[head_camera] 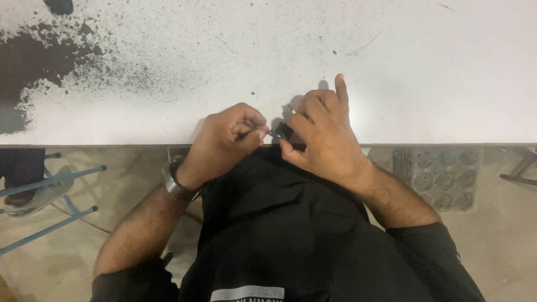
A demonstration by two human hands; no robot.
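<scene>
Two hands pinching small black part

Left hand curled with thumb and fingertips pinched, right hand cupped beside it, index finger raised, both forearms bare

Matt white table, smooth, speckled and smeared with black dust toward the far left corner. Small black part at the near edge, faintly glossy, plastic by the look. Metal wristwatch, dull shine. Black cloth shirt, matt. Rough concrete floor. Blue painted metal stool legs.
</scene>
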